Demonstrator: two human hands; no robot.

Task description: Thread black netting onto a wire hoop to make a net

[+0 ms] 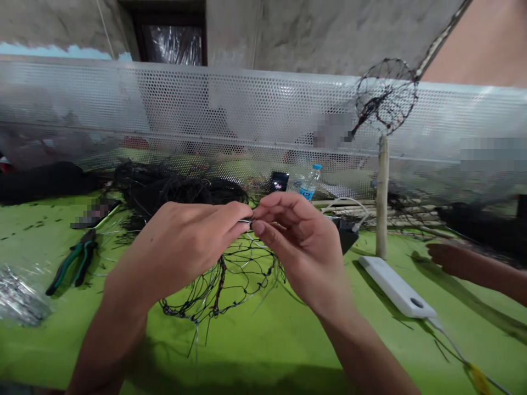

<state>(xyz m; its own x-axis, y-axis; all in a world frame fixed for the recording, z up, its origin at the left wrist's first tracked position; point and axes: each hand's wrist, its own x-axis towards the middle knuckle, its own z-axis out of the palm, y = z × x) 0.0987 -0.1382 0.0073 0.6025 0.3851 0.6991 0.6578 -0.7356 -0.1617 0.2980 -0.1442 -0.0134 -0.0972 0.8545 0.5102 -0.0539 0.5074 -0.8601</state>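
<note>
In the middle of the head view, a round net of knotted black cord (247, 267) on a thin wire frame hangs below my hands, over the green tabletop. My left hand (181, 241) is closed, pinching a short piece of wire (245, 220) at the net's upper edge. Meeting it there, my right hand (307, 249) has its thumb and fingertips closed on the same wire. The fingers cover most of that spot. Loose wire ends stick out from the net's lower rim, and a dark reddish twisted strand (219, 285) runs through it.
Green-handled pliers (73, 260), a phone (96, 213) and a clear plastic bag (20, 296) lie left. Black netting (177, 186) is heaped behind. To the right are a white power strip (395, 288), a wooden post (382, 197) with another net, and another person's hand (453, 258).
</note>
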